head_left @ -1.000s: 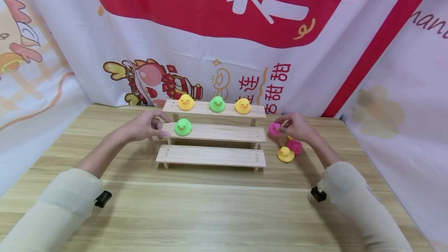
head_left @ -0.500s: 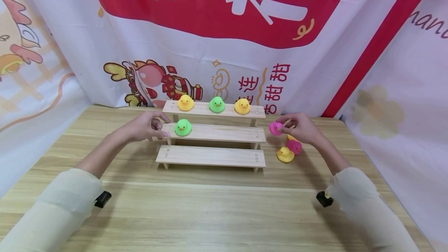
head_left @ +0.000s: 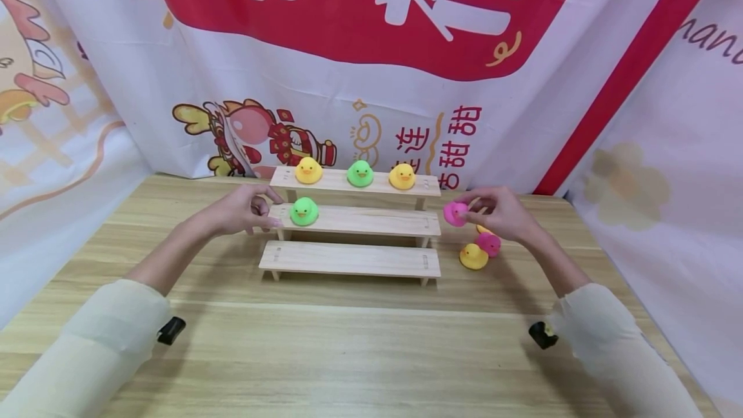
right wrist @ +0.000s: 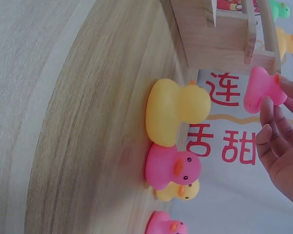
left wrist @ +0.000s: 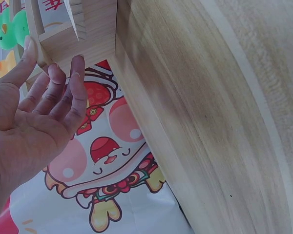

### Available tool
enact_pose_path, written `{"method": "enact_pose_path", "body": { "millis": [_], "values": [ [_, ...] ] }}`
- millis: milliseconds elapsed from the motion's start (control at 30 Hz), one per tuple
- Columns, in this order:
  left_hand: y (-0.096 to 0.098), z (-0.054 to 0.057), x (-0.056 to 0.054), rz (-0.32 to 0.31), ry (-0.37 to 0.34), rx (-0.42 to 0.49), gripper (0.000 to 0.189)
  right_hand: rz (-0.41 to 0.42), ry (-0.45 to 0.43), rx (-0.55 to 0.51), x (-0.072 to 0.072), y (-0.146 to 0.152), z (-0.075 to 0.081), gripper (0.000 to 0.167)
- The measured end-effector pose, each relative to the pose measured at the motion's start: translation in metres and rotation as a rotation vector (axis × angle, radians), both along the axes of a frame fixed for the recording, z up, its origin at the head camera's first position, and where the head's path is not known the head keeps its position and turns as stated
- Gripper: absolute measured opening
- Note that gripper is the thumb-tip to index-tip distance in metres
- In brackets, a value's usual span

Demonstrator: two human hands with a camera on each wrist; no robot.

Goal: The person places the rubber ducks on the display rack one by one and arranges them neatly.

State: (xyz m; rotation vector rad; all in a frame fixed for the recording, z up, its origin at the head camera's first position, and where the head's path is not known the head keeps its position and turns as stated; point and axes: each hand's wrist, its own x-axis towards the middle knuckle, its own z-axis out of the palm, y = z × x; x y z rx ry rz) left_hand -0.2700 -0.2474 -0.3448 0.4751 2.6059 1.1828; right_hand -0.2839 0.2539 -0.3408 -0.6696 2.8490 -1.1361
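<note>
– So why is the left hand (head_left: 245,208) pinching one end of the middle shelf (head_left: 371,219)?
– Probably to steady it; the right hand (head_left: 498,213) pinches a raised pink duck (head_left: 454,214) near that shelf's other end.

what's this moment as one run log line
right grip: pinches raised pink duck; left grip: at left end of middle shelf; middle shelf: green duck; top shelf: three ducks; table: four ducks visible
</note>
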Motion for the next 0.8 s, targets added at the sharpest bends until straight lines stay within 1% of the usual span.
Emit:
{"method": "enact_pose_path", "body": {
  "millis": [267, 500, 633, 800],
  "values": [
    [0.000, 0.000, 0.000, -0.003, -0.002, 0.002, 0.045, 0.027, -0.008, -0.015, 0.005, -0.004, 0.006, 0.027],
    [0.001, 0.001, 0.000, -0.003, -0.006, 0.001, 0.045, 0.023, -0.023, -0.015, 0.013, -0.010, 0.013, 0.029],
    [0.001, 0.000, 0.000, 0.003, -0.013, 0.001, 0.046, 0.023, -0.020, -0.008, 0.015, -0.014, 0.016, 0.030],
    [0.000, 0.000, -0.001, 0.002, -0.015, -0.002, 0.047, 0.046, -0.004, -0.010, 0.018, -0.018, 0.018, 0.029]
  ]
}}
